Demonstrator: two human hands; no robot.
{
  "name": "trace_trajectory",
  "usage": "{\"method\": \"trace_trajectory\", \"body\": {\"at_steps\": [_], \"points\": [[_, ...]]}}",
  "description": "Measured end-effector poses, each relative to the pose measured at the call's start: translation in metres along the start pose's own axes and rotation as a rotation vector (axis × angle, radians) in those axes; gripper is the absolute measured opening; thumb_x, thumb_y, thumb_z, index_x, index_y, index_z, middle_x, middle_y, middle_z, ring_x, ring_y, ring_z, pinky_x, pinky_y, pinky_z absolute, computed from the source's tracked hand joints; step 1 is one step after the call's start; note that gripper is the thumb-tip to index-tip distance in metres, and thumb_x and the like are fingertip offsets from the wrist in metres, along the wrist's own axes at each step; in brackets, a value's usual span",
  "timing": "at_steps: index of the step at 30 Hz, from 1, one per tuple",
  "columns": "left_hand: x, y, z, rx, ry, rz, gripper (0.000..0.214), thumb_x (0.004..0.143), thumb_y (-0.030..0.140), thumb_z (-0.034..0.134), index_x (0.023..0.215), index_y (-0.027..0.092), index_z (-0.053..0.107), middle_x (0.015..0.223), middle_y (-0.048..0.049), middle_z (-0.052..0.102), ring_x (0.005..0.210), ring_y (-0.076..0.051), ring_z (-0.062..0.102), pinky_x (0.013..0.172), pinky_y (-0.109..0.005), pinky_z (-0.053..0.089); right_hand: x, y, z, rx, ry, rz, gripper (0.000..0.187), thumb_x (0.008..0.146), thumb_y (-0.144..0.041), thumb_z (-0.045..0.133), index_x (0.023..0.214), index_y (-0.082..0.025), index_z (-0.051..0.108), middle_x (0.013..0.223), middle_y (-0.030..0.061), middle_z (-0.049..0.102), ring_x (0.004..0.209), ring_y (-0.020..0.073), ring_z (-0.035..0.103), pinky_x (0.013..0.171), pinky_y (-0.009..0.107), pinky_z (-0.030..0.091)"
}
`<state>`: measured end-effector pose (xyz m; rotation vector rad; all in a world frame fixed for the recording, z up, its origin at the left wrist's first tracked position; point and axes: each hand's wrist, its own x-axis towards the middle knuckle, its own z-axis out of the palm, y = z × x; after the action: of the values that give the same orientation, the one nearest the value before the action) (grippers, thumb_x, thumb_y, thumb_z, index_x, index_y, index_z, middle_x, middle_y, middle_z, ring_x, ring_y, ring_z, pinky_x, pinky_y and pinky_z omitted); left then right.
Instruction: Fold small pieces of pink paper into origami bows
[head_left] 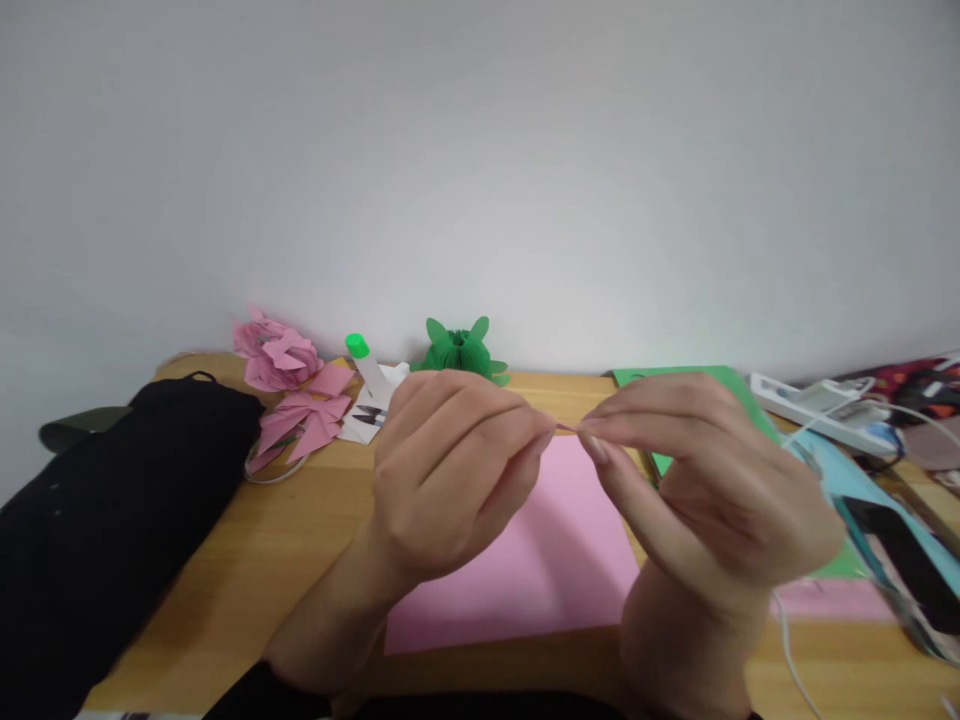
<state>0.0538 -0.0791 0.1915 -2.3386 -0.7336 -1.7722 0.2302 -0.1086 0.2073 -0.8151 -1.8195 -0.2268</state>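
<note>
Above a pink sheet of paper lying on the wooden table, my left hand and my right hand meet almost fingertip to fingertip. Both pinch a thin pinkish strip, seen edge-on in the small gap between the fingers. It looks like paper, but most of it is hidden by my fingertips. My thumbs and index fingers are pressed together on each side. The hands are raised clear of the pink sheet and cover part of it.
Behind stand a green paper figure, a green-capped glue stick and a crumpled pink paper flower near folded pink pieces. Black cloth lies left. On the right are green paper, a power strip and a phone.
</note>
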Motion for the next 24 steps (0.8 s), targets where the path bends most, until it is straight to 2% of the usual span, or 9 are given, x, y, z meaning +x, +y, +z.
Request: {"method": "trace_trajectory", "body": {"at_steps": [7, 14, 24], "points": [[0.000, -0.007, -0.002, 0.066, 0.036, 0.007, 0.013, 0.087, 0.007, 0.067, 0.087, 0.021, 0.065, 0.077, -0.0009, 0.073, 0.069, -0.019, 0.067, 0.064, -0.037, 0.051, -0.003, 0.002, -0.002, -0.018, 0.024, 0.033, 0.023, 0.079, -0.001, 0.071, 0.090, -0.021, 0.070, 0.078, 0.0022, 0.075, 0.070, 0.0190, 0.069, 0.062, 0.037, 0.053], [0.002, -0.011, -0.002, 0.109, 0.081, 0.029, 0.013, 0.087, 0.007, 0.068, 0.085, 0.020, 0.065, 0.075, -0.0010, 0.072, 0.068, -0.018, 0.067, 0.062, -0.035, 0.050, -0.004, 0.006, -0.005, -0.023, 0.048, 0.031, 0.022, 0.076, -0.001, 0.074, 0.087, -0.019, 0.070, 0.077, 0.0028, 0.074, 0.070, 0.0187, 0.070, 0.062, 0.036, 0.053], [0.001, -0.009, -0.005, 0.121, 0.035, 0.011, 0.014, 0.089, 0.007, 0.067, 0.087, 0.020, 0.065, 0.077, -0.0016, 0.072, 0.070, -0.018, 0.067, 0.063, -0.037, 0.051, -0.004, 0.006, -0.002, -0.049, 0.054, 0.044, 0.022, 0.078, -0.002, 0.073, 0.087, -0.021, 0.069, 0.078, 0.0018, 0.074, 0.070, 0.0182, 0.070, 0.062, 0.035, 0.053]]}}
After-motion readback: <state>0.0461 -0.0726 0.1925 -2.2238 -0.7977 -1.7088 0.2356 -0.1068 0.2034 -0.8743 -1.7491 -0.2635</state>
